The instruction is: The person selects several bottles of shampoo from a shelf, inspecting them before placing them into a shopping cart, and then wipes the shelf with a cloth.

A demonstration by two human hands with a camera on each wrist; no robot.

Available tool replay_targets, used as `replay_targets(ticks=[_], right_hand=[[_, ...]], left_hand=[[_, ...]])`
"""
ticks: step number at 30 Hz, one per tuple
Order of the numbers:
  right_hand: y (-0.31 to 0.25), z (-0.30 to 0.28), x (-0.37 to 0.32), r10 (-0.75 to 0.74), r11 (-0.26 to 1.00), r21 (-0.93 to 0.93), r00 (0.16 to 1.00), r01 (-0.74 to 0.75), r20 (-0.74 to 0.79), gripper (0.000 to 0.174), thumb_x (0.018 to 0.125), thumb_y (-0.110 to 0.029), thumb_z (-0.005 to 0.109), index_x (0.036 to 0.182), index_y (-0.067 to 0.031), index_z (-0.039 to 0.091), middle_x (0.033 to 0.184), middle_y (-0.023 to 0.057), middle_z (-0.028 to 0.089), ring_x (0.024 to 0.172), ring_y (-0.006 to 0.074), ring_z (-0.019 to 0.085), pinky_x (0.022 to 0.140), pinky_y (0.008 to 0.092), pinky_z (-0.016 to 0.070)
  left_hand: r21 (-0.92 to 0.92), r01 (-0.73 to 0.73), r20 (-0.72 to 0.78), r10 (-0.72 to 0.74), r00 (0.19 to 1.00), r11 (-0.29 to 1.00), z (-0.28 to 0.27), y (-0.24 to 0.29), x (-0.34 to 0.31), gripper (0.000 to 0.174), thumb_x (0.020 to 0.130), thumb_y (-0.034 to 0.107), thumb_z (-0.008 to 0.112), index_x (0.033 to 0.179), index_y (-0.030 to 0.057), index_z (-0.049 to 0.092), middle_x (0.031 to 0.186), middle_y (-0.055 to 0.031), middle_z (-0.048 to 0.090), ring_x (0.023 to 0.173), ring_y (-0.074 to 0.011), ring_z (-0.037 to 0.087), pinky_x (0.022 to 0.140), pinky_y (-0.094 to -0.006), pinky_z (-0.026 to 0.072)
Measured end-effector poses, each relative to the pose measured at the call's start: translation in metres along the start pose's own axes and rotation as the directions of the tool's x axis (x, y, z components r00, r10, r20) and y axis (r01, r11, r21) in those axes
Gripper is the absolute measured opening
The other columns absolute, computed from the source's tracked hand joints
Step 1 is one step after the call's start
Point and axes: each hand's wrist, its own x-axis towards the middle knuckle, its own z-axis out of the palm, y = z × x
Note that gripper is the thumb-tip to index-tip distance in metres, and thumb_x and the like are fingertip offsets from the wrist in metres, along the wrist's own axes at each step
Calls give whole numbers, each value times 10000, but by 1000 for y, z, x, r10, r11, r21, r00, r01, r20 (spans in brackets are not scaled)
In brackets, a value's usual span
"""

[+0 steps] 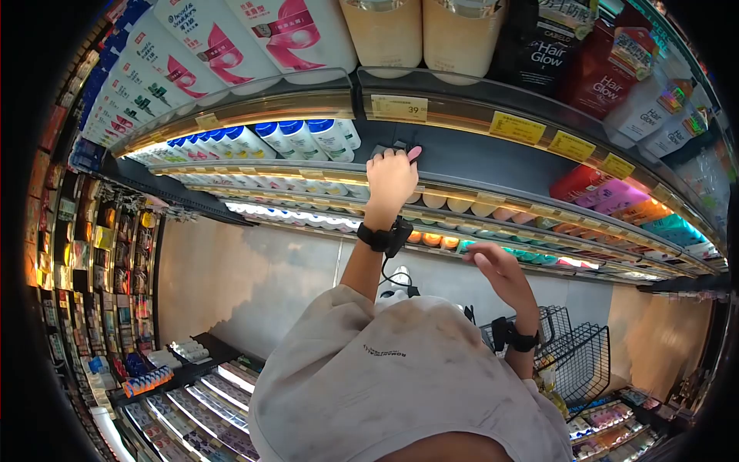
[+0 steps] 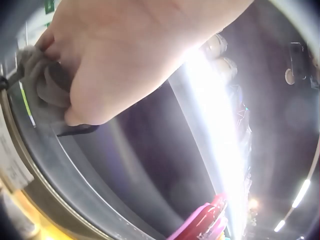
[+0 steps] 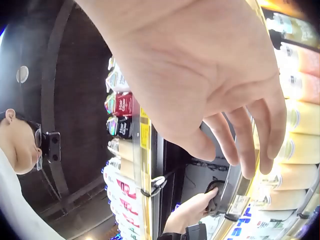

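My left hand (image 1: pixel 391 179) reaches onto a dark middle shelf (image 1: pixel 477 163), right of a row of white bottles with blue caps (image 1: pixel 327 138). Its fingers curl round a dark grey object (image 2: pixel 50 87) near the shelf's front edge; the hand (image 2: pixel 125 55) covers much of it, and what it is I cannot tell. Seen from the right wrist, the left hand (image 3: pixel 192 211) grips the same dark object (image 3: pixel 216 197). My right hand (image 1: pixel 504 276) hangs in the air in front of the lower shelves, fingers loosely spread and holding nothing; its palm (image 3: pixel 200 75) fills the upper right wrist view.
Above are large white bottles (image 1: pixel 296 35), peach bottles (image 1: pixel 462 38) and Hair Glow pouches (image 1: pixel 604 81), behind a clear shelf lip with price tags (image 1: pixel 399 108). Pink and red packs (image 1: pixel 585 185) lie farther right. A wire basket cart (image 1: pixel 577 358) stands beside the person on the right.
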Motion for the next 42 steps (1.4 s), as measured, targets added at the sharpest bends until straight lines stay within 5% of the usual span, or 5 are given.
replay_targets(ticks=[11,15,21,35,42], right_hand=[[-15,-20,-84,27,997,-62,936,-52,-350,250,1004,-60,540,1240,-6,600,1056,107,716,994,162,668,888,293,498],[-16,-15,-124,93,994,102,865,-49,-493,256,1023,-83,505,1244,14,593,1061,134,709,1034,194,649,937,322,473],[-9,-8,-135,122,985,167,830,-35,-545,265,1031,-120,516,1238,26,595,1068,133,702,1057,189,639,934,308,464],[-6,-11,-54,-55,995,70,974,72,-221,241,1008,-70,546,1232,-3,602,1030,101,708,1021,181,684,907,306,523],[-8,-15,-82,-22,997,59,939,45,-344,230,1013,-77,541,1216,10,606,1030,110,708,1017,187,684,900,308,517]], left_hand=[[186,374,331,-416,847,909,32,15,61,533,909,263,527,1317,-78,551,1315,-437,465,1256,-616,418,1034,-592,395],[16,77,323,-79,943,997,58,61,71,575,901,303,551,1357,-46,514,1423,-371,415,1352,-556,350,1093,-588,340],[-334,-479,256,567,783,812,69,155,24,509,858,257,625,1289,-10,581,1422,-267,486,1358,-450,413,1114,-536,363],[-33,-2,302,12,953,999,-8,-7,26,344,895,259,602,1117,1,654,1127,-201,629,1070,-391,624,872,-487,547],[-86,-356,139,365,921,931,47,61,32,399,868,258,617,1164,-9,632,1179,-211,611,1186,-402,548,963,-500,493]])
